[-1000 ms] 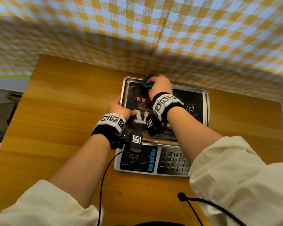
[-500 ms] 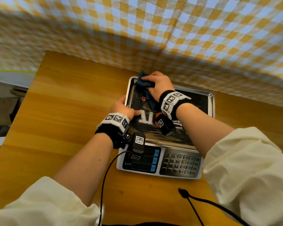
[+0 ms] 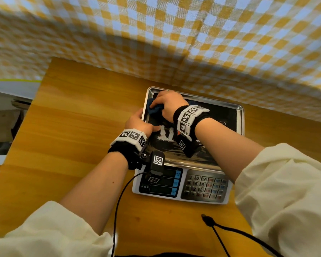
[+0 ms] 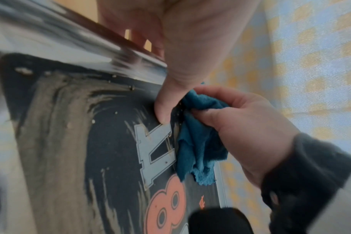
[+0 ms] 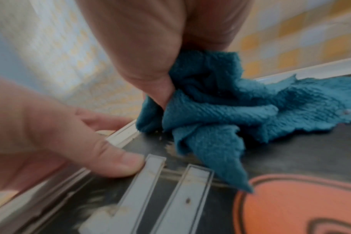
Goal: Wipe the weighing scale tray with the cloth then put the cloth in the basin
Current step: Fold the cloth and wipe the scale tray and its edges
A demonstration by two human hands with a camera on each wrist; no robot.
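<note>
A wooden table (image 3: 78,127) with an orange-brown top carries a weighing scale (image 3: 182,190), which sits toward the far edge, near the checked cloth backdrop (image 3: 193,43). Black cables (image 3: 230,230) trail over the near part of the table in front of the scale.

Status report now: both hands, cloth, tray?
Right hand grips blue cloth on tray, far left corner. Left hand holds tray's left rim. Basin not in view. Nothing in the way.

Bright daylight, fisheye edges, wrist cams blurry w/ glare
</note>
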